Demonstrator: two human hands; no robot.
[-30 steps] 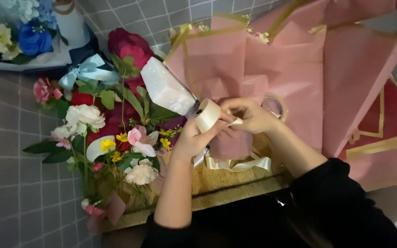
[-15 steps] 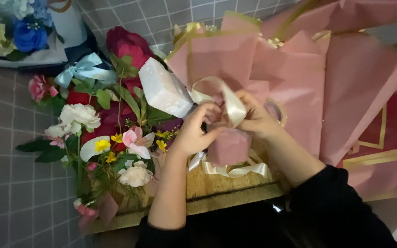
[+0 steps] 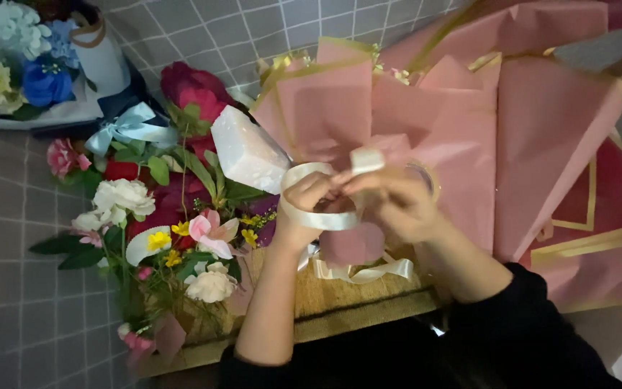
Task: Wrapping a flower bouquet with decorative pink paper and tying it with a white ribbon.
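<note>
Both hands are working at the neck of a bouquet wrapped in dusty pink paper with gold edges (image 3: 426,122). The left hand (image 3: 311,205) is curling its fingers around a loop of wide cream satin ribbon (image 3: 318,216), grasping it, while the right hand (image 3: 397,205) is pinching the other end of the same ribbon just beside it, the short tail standing up above the knuckles. More of the ribbon is lying in loose loops directly beneath the hands, on a strip of wooden worktop (image 3: 340,302) whose edge is running under both forearms.

Left of the left hand, a mixed bunch of artificial flowers in red, white, pink and yellow (image 3: 160,216) is lying with green leaves spread out, a pale blue bow (image 3: 127,126) resting at its top. A white crumpled paper block (image 3: 246,155) is sitting between that bunch and the pink wrap. Further left and above, a second arrangement of blue and cream blooms (image 3: 30,72) is resting on the grey tiled floor with pale grout lines (image 3: 8,317). Right of the right hand, dark red sheets with gold borders (image 3: 599,216) are overlapping beneath the pink paper.
</note>
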